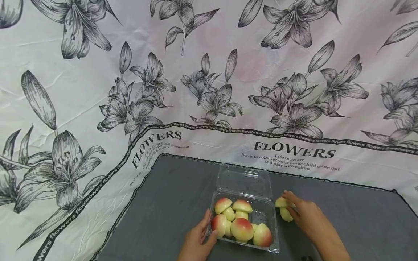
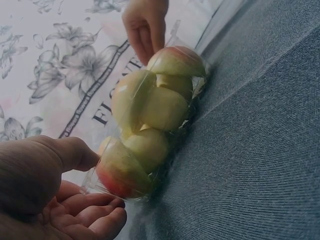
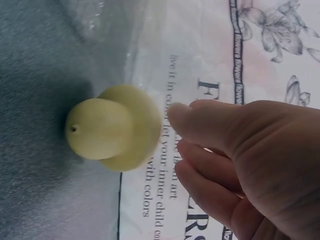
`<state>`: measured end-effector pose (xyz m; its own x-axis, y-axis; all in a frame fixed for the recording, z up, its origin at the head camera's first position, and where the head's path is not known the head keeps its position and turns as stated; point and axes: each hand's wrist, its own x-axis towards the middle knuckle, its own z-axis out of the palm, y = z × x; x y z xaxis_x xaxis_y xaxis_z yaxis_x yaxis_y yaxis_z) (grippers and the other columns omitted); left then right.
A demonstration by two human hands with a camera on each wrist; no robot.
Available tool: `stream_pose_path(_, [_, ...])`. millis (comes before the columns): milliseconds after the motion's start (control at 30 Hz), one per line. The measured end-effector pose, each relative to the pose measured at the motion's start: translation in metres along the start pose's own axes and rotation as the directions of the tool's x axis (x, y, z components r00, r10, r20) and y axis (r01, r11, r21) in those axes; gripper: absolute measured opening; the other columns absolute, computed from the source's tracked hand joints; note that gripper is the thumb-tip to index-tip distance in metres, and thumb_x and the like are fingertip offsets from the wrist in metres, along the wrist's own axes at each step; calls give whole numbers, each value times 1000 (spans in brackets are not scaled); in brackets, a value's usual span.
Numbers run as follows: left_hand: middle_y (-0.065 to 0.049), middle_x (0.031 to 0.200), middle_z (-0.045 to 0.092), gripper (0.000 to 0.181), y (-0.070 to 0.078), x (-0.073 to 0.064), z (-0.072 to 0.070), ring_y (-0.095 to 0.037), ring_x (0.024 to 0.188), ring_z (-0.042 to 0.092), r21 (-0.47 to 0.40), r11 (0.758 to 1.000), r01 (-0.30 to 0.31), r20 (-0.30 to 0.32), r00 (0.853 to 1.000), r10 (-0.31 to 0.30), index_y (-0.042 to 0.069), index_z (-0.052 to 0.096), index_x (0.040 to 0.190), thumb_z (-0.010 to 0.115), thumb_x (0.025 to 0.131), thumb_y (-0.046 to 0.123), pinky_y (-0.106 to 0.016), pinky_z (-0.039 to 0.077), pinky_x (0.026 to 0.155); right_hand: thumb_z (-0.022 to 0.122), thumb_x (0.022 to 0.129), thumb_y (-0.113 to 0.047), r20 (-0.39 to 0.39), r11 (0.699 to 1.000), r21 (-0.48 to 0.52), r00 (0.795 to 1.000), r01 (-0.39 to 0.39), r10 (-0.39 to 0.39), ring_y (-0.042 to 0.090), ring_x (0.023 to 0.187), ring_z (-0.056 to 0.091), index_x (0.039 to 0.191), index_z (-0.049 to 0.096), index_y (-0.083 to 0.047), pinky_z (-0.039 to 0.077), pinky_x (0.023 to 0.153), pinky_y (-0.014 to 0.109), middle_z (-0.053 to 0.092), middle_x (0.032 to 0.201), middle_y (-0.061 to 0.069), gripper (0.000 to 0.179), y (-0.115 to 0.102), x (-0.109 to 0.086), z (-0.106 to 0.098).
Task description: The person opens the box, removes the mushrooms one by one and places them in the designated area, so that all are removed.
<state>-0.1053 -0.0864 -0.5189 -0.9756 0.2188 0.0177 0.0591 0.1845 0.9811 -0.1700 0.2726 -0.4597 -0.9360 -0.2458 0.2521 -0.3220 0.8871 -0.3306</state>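
A clear plastic clamshell box (image 1: 261,216) stands on the grey tabletop with its lid (image 1: 244,183) thrown back. Inside lie several mushroom-shaped pieces (image 1: 242,229), pale yellow-green with red-tinged caps. My left hand (image 1: 197,233) holds the box's near left corner; in the left wrist view, its thumb and curled fingers (image 2: 95,212) lie on either side of that corner. To the right of the box is one more pale mushroom (image 1: 286,214) on the table. My right hand (image 1: 308,214) is at its cap; the right wrist view shows a small gap between thumb and mushroom (image 3: 100,129).
The grey tabletop (image 1: 163,203) meets a white cloth (image 1: 209,145) printed with lilies and the word FLOWERS at the back and left. A small dark object (image 1: 307,258) shows at the bottom edge, near the right forearm.
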Motion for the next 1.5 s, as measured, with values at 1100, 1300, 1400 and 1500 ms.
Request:
stream_pose_path(1100, [-30, 161, 40, 74, 0, 1, -2, -46, 149, 38, -7, 1000, 16, 13, 1000, -16, -8, 30, 162, 66, 107, 27, -52, 45, 115, 87, 87, -7, -173, 979, -23, 964, 203, -204, 29, 100, 78, 148, 63, -25, 65, 74, 47, 66, 145, 10, 68, -29, -23, -39])
stream_pose_path(1300, [-32, 160, 40, 74, 0, 0, -2, -48, 148, 39, -7, 1000, 2, 15, 1000, -2, -10, 31, 161, 67, 107, 25, -52, 47, 113, 86, 90, -17, -49, 983, -32, 982, 182, -183, 19, 96, 79, 152, 58, -34, 66, 72, 37, 65, 148, 2, 71, -45, -30, -36])
stream_pose_path(1400, [-32, 160, 40, 73, 0, 0, -3, -48, 148, 39, -11, 1000, -6, 16, 1000, 6, -10, 31, 161, 66, 107, 24, -52, 47, 113, 90, 86, -16, -78, 966, -37, 963, 255, -257, 9, 89, 78, 151, 60, -33, 65, 69, 31, 68, 144, 2, 74, -51, -33, -29])
stream_pose_path(1500, [-31, 161, 40, 72, 0, 0, -2, -46, 149, 39, -14, 1000, 4, 11, 1000, -4, -8, 31, 161, 66, 107, 25, -51, 47, 113, 91, 83, -11, -98, 943, 10, 939, 333, -330, 2, 92, 75, 152, 60, -32, 63, 69, 27, 69, 143, 0, 79, -56, -35, -24])
